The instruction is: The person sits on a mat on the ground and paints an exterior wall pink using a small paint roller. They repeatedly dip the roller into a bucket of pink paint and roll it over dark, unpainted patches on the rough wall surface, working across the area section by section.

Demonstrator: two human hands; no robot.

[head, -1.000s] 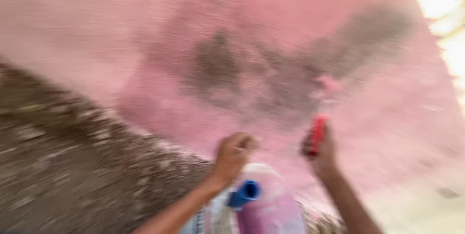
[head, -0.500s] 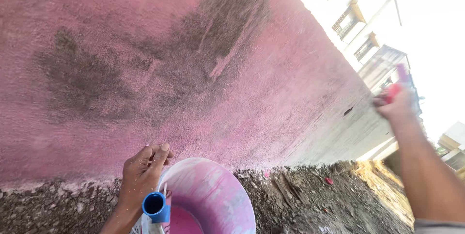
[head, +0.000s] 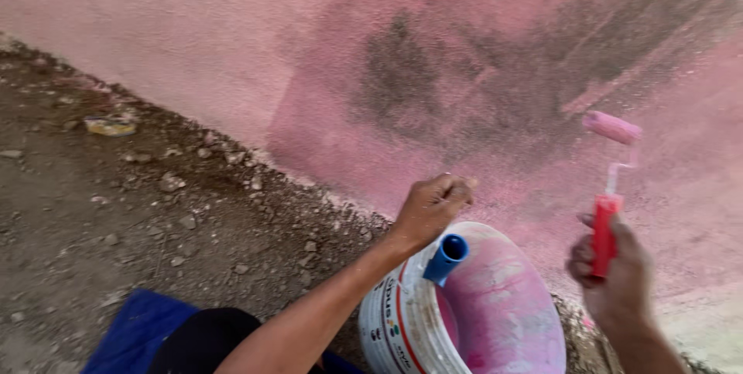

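Pink-sleeved mini paint roller [head: 611,180] gripped by its red handle in right hand [head: 611,277]; left hand [head: 430,207] closed, lifting paint bucket [head: 464,320] just below it.

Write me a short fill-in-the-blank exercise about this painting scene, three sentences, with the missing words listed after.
1. The right hand holds a small paint roller by its ____ handle.
2. The left hand grips the rim of a bucket whose inside is smeared with ____ paint.
3. A ____ tube sticks up at the bucket's rim, just under the left hand.

Missing words: red; pink; blue
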